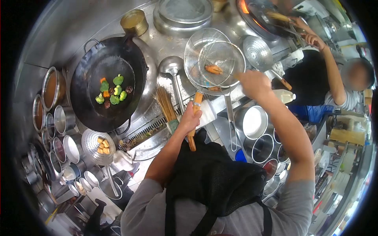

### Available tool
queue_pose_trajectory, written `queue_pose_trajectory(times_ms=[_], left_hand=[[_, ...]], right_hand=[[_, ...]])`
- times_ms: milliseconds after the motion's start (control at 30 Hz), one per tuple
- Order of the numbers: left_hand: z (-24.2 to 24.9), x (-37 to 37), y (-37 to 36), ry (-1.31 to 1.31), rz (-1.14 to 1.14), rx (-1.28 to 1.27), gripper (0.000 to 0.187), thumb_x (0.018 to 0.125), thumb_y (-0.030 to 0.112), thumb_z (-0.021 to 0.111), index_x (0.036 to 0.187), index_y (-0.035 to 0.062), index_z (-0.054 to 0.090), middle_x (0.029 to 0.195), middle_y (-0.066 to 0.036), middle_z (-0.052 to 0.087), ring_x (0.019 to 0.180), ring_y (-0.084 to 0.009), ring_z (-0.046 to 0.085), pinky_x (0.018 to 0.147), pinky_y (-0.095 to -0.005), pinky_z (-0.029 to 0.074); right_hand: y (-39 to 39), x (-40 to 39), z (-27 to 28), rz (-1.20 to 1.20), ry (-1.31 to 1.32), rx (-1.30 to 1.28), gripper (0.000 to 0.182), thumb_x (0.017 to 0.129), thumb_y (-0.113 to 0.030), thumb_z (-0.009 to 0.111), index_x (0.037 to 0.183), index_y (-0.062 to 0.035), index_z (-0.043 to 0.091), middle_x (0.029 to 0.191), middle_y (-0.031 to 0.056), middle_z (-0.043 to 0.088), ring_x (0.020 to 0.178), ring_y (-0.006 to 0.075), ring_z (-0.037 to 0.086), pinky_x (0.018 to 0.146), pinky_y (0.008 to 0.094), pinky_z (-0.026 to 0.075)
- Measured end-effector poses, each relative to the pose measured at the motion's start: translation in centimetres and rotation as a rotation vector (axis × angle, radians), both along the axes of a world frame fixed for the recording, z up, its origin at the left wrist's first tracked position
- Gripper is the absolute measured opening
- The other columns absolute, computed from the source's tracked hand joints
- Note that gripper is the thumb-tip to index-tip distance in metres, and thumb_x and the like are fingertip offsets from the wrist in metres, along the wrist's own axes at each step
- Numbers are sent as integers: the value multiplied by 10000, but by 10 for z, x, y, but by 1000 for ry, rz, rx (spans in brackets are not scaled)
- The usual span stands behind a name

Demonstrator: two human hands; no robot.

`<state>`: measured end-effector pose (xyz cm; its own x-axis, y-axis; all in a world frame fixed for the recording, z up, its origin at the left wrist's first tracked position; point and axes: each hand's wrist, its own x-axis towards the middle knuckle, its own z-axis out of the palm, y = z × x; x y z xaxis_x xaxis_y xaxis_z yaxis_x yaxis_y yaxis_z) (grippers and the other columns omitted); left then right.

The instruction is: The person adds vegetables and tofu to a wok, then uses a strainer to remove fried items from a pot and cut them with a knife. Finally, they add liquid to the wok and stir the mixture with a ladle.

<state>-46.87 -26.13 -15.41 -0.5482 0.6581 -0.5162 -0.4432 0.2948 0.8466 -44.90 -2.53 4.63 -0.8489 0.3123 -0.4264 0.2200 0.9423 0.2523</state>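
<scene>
My left hand (190, 118) is wrapped around the wooden handle of a wire mesh strainer (201, 42). A few orange-brown cooked pieces (214, 69), perhaps shrimp, lie in its mesh. Beneath it is a second round metal strainer or pan with a long metal handle (229, 106); its inside is partly hidden. My right hand (254, 84) is closed above the right rim of the strainers, slightly blurred. What its fingers hold, if anything, I cannot make out. A metal ladle (172, 65) and a bamboo brush (165, 103) lie just left of the strainers.
At left, a black wok (82, 86) holds broccoli and orange pieces. A perforated skimmer (88, 147) with golden cubes sits below it. Another perforated ladle (257, 53) lies at right. Several metal pots (263, 148) stand lower right. A co-worker's arm (334, 74) reaches toward a wok over flame.
</scene>
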Motion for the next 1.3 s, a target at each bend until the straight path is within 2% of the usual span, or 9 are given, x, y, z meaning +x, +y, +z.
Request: queue_pose_trajectory(times_ms=[100,300,367,400,467,767,867,1000,1300], left_hand=[[6,4,2,8,30,-13,263,947,106,566,1150,35,414,767,-35,513,511,-106,508,454,-275,421],[6,4,-2,30,21,-41,290,937,115,586,1158,20,423,761,-61,539,541,-167,549,512,-335,462],[-3,5,-4,495,-22,-194,325,922,149,623,1176,12,473,820,-121,588,705,-255,613,667,-402,493],[2,4,-3,493,-15,-192,325,922,149,623,1176,12,473,820,-121,588,705,-255,613,667,-402,493],[23,-1,0,1007,249,-190,347,878,214,660,1152,44,530,898,-147,594,908,-350,580,822,-463,456],[19,-73,106,1456,-144,-209,416,779,63,678,1191,52,623,1163,-73,589,1088,-305,553,880,-440,431],[13,-81,124,1406,-317,-340,478,751,41,681,1224,64,611,1221,-46,568,1142,-301,527,919,-444,405],[20,-81,128,1390,-435,-395,476,773,26,648,1244,66,591,1250,-37,553,1168,-310,516,922,-437,395],[11,-82,130,1397,-421,-383,394,778,89,681,1165,60,611,1156,-69,577,1194,-321,523,915,-470,386]], right_hand=[[-43,-54,17,-102,-201,19,205,877,-139,631,1037,-114,756,1112,72,723,1035,250,700,797,366,582],[-59,-90,28,-110,-208,6,248,910,-179,617,1118,-119,738,1167,62,708,1086,246,681,828,353,574],[-48,-81,20,-105,-180,18,247,910,-176,617,1117,-117,738,1171,61,707,1087,248,681,831,352,573],[-42,-75,15,-109,-149,29,246,910,-174,616,1116,-116,738,1174,61,705,1089,249,680,834,351,573],[-35,-61,15,-111,-124,45,234,908,-156,605,1092,-113,744,1136,79,717,1069,263,688,834,359,577],[-15,-1,-4,-55,47,20,181,892,-121,555,943,-68,721,938,116,737,901,286,728,746,377,592],[-9,2,-7,-76,10,-11,174,872,-96,564,1034,-78,626,877,133,704,862,323,714,729,421,582],[-4,2,-2,-79,16,-35,179,876,-103,576,953,-53,731,962,123,740,930,283,726,760,372,595],[5,5,-3,-36,49,-58,179,872,-95,574,928,-45,736,931,131,740,907,289,730,752,377,597]])
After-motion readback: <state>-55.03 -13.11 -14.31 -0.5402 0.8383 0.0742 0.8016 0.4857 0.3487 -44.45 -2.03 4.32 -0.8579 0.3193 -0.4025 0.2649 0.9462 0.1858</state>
